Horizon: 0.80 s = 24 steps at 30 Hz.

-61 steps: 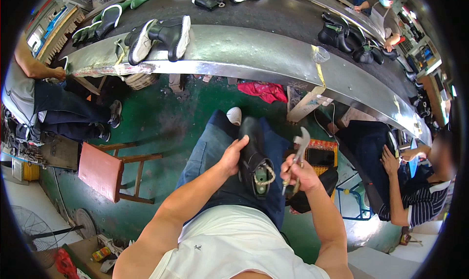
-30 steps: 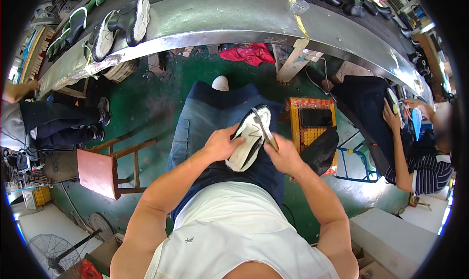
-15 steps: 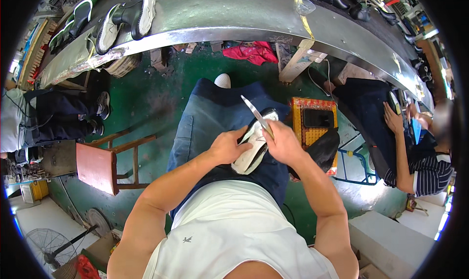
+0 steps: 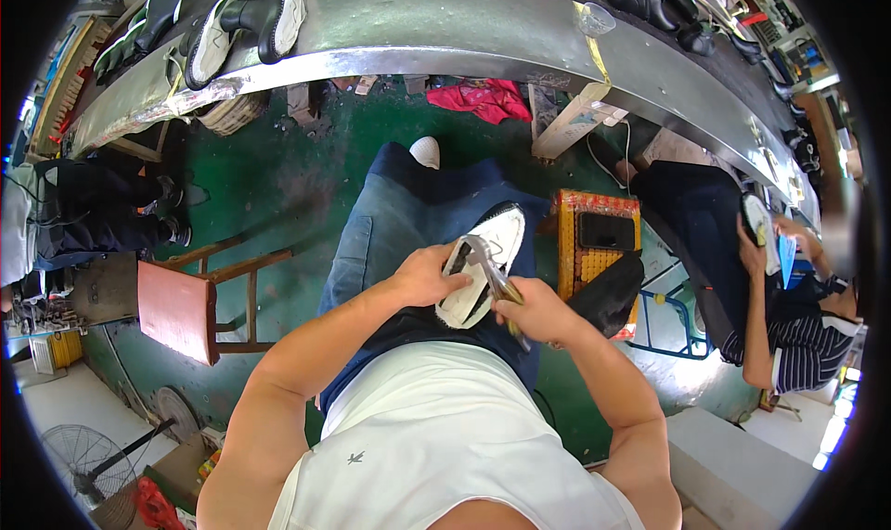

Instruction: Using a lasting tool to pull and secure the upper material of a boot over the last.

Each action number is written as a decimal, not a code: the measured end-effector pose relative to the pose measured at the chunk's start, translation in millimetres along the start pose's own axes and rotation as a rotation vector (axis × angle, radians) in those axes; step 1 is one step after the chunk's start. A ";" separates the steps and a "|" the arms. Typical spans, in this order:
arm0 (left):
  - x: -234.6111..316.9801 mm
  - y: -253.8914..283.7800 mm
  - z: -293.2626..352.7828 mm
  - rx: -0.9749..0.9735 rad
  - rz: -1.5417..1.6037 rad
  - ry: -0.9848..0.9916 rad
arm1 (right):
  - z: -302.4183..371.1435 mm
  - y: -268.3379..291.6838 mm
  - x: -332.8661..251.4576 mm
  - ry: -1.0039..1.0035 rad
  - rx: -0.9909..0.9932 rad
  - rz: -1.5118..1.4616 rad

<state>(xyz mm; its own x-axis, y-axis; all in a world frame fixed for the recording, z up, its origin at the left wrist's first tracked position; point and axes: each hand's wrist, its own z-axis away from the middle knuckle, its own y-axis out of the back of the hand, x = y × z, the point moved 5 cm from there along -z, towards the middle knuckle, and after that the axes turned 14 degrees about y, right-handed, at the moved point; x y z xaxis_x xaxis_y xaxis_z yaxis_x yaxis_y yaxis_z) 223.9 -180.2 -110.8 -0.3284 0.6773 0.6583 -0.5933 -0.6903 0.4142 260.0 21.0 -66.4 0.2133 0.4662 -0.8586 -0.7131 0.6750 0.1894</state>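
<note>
A shoe (image 4: 504, 237) rests sole up on my lap, its underside whitish with a dark edge. My left hand (image 4: 430, 276) grips its left side, thumb over the sole. My right hand (image 4: 538, 311) is closed round the handle of a metal, pincer-like tool (image 4: 484, 257). The tool's curved head lies over the middle of the sole; whether it touches cannot be told. The handle's lower end sticks out below my fist. Dark blue cloth (image 4: 390, 216) covers my legs under the shoe.
Ahead runs a metal-edged bench (image 4: 445, 33) with several shoes. An orange box (image 4: 566, 252) bearing a dark phone (image 4: 607, 231) and a black piece (image 4: 608, 293) is at my right. A co-worker (image 4: 807, 335) sits beyond. A reddish stool (image 4: 176, 312) stands left, a fan (image 4: 88, 465) lower left.
The tool has turned in my right hand: its head now points over the sole instead of past the shoe's far end. My right hand has moved down, nearer my body. My left hand keeps its grip.
</note>
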 end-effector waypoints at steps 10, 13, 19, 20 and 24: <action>-13.5 -5.7 -2.8 0.132 0.114 -0.105 | -9.6 4.1 9.6 -0.024 0.161 -0.221; -15.3 -4.2 -0.6 -0.003 0.167 0.052 | -4.2 7.6 -0.3 -0.047 0.179 -0.080; -9.2 -6.4 51.1 0.586 0.101 -0.424 | 36.8 8.7 -18.6 0.055 -0.036 0.360; -2.8 -4.0 55.2 0.621 0.107 -0.450 | 39.0 6.6 -17.3 0.173 0.001 0.441; 0.7 -8.1 56.3 0.648 0.033 -0.574 | 40.6 4.2 -31.9 0.212 -0.008 0.576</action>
<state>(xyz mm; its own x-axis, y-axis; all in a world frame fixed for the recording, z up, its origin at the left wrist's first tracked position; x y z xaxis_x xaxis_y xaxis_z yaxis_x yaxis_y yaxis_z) 269.8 -188.4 -78.3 0.1873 0.5416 0.8195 0.0029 -0.8346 0.5509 277.3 32.2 -19.0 -0.3451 0.6304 -0.6954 -0.6793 0.3435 0.6485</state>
